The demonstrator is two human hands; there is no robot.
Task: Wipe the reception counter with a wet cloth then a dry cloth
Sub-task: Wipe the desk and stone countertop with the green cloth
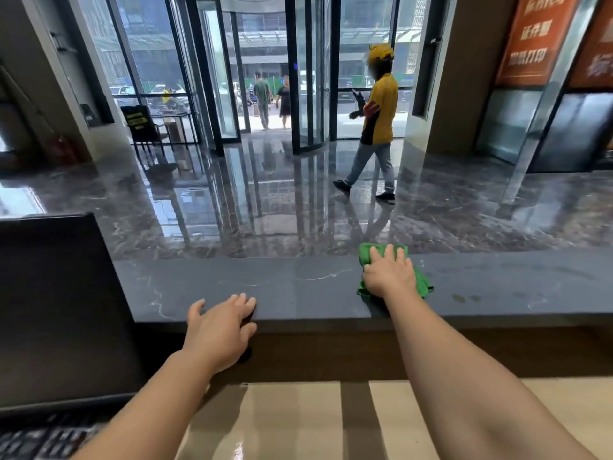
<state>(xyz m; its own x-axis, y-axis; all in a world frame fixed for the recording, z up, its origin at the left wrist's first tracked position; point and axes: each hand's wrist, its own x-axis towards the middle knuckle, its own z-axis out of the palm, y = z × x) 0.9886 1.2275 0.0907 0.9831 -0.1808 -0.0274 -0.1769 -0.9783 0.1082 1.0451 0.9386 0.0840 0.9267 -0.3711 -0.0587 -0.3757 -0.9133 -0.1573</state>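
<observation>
At the far left a black monitor (pixel 56 310) stands with its back to the lobby, and a dark keyboard (pixel 39 436) lies at the near left corner below it. Beyond them, far across the glossy marble floor (pixel 464 207), a black chair (pixel 142 127) with a yellow-lettered sign stands beside the glass wall. The left hand (pixel 220 330) rests on the near edge of the dark grey stone table (pixel 298 283), fingers spread and relaxed, their tips on the top surface and the palm over the front edge, grasping nothing. Below it, nearest the camera, runs a lower pale wooden desk surface (pixel 292 423) crossed by the shadows of both forearms. Straight ahead in the distance is a revolving glass door (pixel 265 78), with two people walking outside it. To the right of centre, the green cloth (pixel 422 283) lies on the table top, reaching from its far edge back toward the middle. The right hand (pixel 388 273) lies flat on the cloth with straight fingers pointing away, pressing it down rather than clutching it. Behind, a person in a yellow shirt and yellow helmet (pixel 378 121) walks left across the floor. A few small darker spots (pixel 464 297) mark the table right of the cloth. Orange posters (pixel 527 38) hang at the far right.
</observation>
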